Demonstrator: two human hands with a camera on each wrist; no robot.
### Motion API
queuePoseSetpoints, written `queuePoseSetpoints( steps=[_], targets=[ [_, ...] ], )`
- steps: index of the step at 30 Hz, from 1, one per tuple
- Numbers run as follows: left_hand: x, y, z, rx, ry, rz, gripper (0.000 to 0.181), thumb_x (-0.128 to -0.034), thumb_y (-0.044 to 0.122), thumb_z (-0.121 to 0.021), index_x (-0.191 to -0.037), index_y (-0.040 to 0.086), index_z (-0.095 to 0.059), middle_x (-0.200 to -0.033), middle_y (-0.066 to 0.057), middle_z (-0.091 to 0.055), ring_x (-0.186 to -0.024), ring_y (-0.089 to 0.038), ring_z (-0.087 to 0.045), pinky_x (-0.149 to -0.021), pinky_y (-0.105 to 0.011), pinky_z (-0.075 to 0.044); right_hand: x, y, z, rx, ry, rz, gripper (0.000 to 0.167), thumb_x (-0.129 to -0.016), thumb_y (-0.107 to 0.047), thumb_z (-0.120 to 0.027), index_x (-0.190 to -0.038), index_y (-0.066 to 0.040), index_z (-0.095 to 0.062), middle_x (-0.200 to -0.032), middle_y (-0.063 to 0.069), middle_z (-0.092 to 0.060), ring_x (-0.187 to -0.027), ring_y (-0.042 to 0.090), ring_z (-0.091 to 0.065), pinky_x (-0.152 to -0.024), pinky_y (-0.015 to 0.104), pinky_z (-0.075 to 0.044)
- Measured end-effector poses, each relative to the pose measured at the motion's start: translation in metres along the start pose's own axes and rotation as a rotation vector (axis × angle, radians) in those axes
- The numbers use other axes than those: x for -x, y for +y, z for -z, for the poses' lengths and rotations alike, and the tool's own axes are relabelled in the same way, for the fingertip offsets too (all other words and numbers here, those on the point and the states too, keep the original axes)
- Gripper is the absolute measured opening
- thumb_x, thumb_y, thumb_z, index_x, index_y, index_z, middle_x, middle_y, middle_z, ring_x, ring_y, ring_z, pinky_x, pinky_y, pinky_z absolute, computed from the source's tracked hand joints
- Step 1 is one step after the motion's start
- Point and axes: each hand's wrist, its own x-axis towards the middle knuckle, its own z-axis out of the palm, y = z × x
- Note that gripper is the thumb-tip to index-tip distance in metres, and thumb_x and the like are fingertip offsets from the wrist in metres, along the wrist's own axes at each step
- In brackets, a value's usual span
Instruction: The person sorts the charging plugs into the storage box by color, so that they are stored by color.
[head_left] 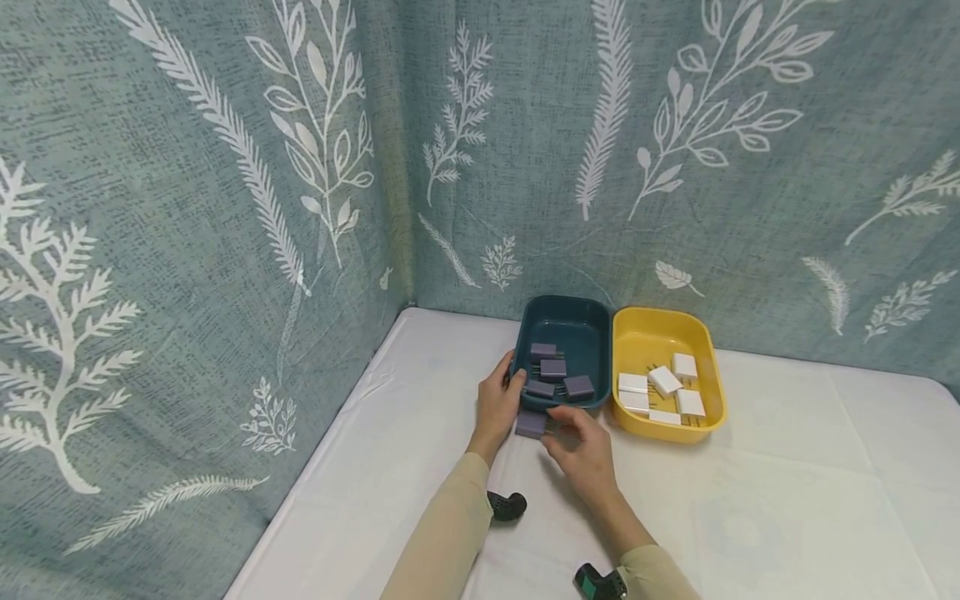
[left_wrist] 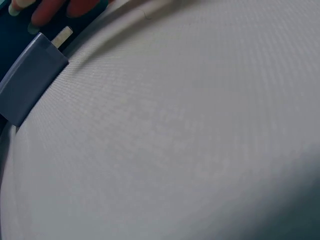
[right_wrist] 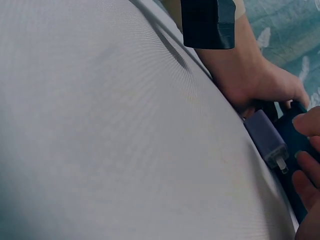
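Observation:
My left hand (head_left: 497, 407) grips the near left wall of a dark blue plastic bin (head_left: 576, 332), its thumb over the rim. Several purple charger plugs (head_left: 553, 368) lie inside. Just outside the bin's front wall is another purple charger plug (head_left: 531, 425), with its prongs pointing right. My right hand (head_left: 588, 454) is beside that plug's prong end, thumb and fingers bent and apart. In the right wrist view, a small gap shows between the fingers (right_wrist: 306, 162) and the prongs of the plug (right_wrist: 266, 137). Part of the right hand is cut off there.
A yellow bin (head_left: 652, 333) stands against the blue bin's right side, with several white charger plugs (head_left: 664, 381) in it. Both stand on a white cloth-covered table (head_left: 810, 467). A patterned teal curtain (head_left: 525, 167) hangs behind and at left. Black wrist devices (head_left: 600, 582) are on both arms.

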Motion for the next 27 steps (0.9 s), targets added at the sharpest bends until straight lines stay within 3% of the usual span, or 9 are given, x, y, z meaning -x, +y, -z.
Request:
queuePoseSetpoints(
  steps=[7, 12, 19, 27],
  targets=[
    [-0.0002, 0.0023, 0.0007, -0.011, 0.003, -0.005, 0.045, -0.0962, 0.023, -0.053, -0.141, 0.014, -0.053, -0.139, -0.009, -0.058, -0.129, -0.022, -0.056, -0.107, -0.039, -0.046, -0.0015, 0.0029, 0.0010, 0.059, -0.069, -0.051, 0.043, -0.069, 0.003, -0.083, -0.109, -0.005, -0.068, -0.110, 0.008, -0.071, -0.101, 0.022, -0.067, -0.090, 0.034, -0.056],
    [-0.0001, 0.0022, 0.0009, -0.016, -0.006, 0.008, 0.046, -0.0963, 0.024, -0.052, -0.141, 0.015, -0.053, -0.140, -0.008, -0.058, -0.130, -0.021, -0.055, -0.108, -0.038, -0.046, -0.0006, 0.0039, 0.0024, 0.098, -0.102, -0.039, 0.042, -0.071, -0.001, -0.082, -0.110, -0.006, -0.068, -0.110, 0.004, -0.070, -0.103, 0.019, -0.066, -0.091, 0.031, -0.055],
    [0.0012, 0.0001, -0.0006, -0.011, -0.010, 0.005, 0.046, -0.0966, 0.025, -0.052, -0.142, 0.014, -0.052, -0.139, -0.009, -0.058, -0.128, -0.022, -0.056, -0.106, -0.039, -0.047, 0.0015, 0.0014, 0.0022, 0.090, -0.115, -0.039, 0.046, -0.069, 0.001, -0.083, -0.111, -0.008, -0.067, -0.106, 0.004, -0.069, -0.094, 0.020, -0.068, -0.078, 0.030, -0.058],
    [0.0000, 0.0006, 0.0000, -0.005, 0.003, 0.001, 0.045, -0.0963, 0.024, -0.053, -0.140, 0.013, -0.053, -0.139, -0.010, -0.058, -0.128, -0.022, -0.056, -0.106, -0.039, -0.047, 0.0004, 0.0016, -0.0032, 0.124, -0.132, -0.037, 0.050, -0.068, 0.001, -0.084, -0.113, -0.006, -0.065, -0.108, 0.006, -0.067, -0.095, 0.020, -0.068, -0.080, 0.029, -0.057]
  ],
)
